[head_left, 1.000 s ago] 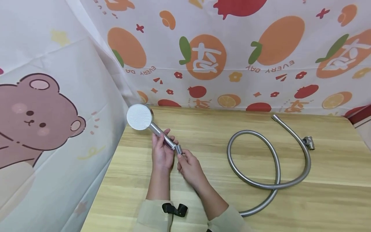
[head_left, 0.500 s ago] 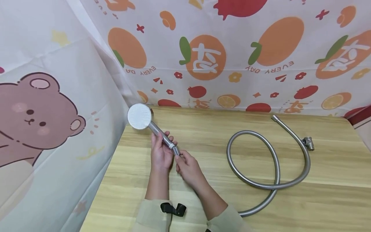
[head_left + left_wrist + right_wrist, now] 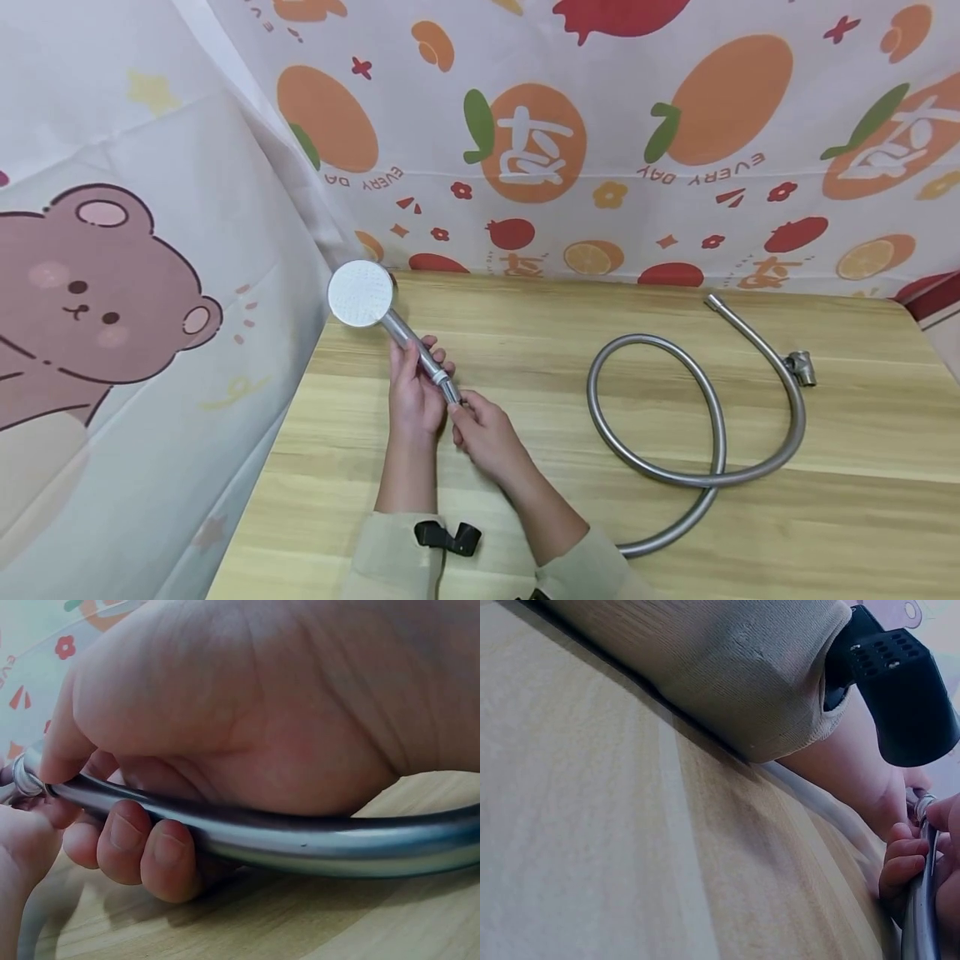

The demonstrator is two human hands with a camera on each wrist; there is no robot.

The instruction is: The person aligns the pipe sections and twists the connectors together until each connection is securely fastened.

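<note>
A chrome handheld shower head with a white round face points up and left in the head view. My left hand holds its handle palm up, the thumb and fingers around it. The ribbed metal connector sits in line with the handle's lower end, pinched by my right hand. In the left wrist view, the smooth metal shower hose runs back from the connector through the right hand's curled fingers. Part of the left hand shows at the left edge there.
On the wooden table, the looped grey hose lies to the right, and passes under the right sleeve. Beside it is a small metal angle valve. Behind stands a fruit-print curtain. A black camera sits on the left sleeve.
The connector has swung from an angle into line with the shower handle. Both hands and the shower head have shifted slightly up and left.
</note>
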